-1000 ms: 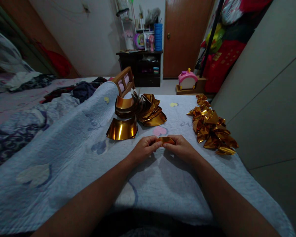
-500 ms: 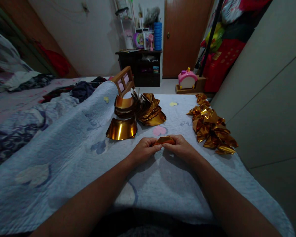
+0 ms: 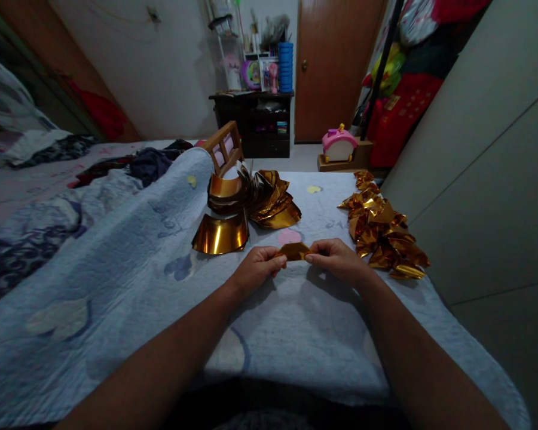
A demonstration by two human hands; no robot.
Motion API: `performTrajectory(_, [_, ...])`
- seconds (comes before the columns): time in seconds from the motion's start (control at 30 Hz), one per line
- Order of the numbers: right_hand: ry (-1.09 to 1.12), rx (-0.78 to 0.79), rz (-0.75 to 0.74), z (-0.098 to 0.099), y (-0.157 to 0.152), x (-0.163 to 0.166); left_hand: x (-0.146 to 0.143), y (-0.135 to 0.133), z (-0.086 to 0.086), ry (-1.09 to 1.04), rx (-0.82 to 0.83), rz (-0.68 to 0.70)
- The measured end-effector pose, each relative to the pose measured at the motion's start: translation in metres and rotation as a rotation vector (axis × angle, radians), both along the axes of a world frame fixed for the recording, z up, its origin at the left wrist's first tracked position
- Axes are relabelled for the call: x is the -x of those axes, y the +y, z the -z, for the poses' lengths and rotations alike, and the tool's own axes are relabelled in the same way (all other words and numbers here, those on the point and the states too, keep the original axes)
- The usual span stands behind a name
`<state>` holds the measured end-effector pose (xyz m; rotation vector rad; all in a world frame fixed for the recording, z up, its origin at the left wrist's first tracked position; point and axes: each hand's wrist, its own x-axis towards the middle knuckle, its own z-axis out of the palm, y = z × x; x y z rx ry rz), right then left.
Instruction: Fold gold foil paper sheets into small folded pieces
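Between my hands is a small folded piece of gold foil paper [image 3: 295, 251], wide at the bottom and narrower along its top edge. My left hand [image 3: 259, 266] pinches its left end, thumb on the near side. The right end is pinched by my right hand [image 3: 335, 259]. Beyond my left hand lie fanned stacks of flat gold foil sheets [image 3: 222, 233], curved and shiny. To the right of my right hand, a heap of folded gold foil pieces [image 3: 383, 233] stretches along the bed's right side.
A pale blue quilt [image 3: 161, 334] with heart patterns covers the surface under my hands. A white cabinet [image 3: 488, 197] borders the right. Further off are a small wooden rail [image 3: 224, 145], a dark shelf [image 3: 251, 125], a pink toy [image 3: 339, 145] and a wooden door [image 3: 336, 71].
My hands have drawn slightly apart, the right one moving rightward. More of the folded foil's near face shows between them now. The stacks and the heap are unchanged.
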<state>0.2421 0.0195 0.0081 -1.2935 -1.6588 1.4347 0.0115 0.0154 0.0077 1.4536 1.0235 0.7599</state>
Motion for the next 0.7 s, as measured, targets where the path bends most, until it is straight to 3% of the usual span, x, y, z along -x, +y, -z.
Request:
performTrajectory(0.33, [0.045,0.020,-0.097,-0.0010,0.0018,-0.0098,0.0040,0.0031,0.0031,-0.024,0.019,-0.003])
performTrajectory(0.7, [-0.003,0.032,-0.072,-0.0027,0.0020,-0.0096,0.0056,0.0036,0.0009,-0.034,0.053,-0.024])
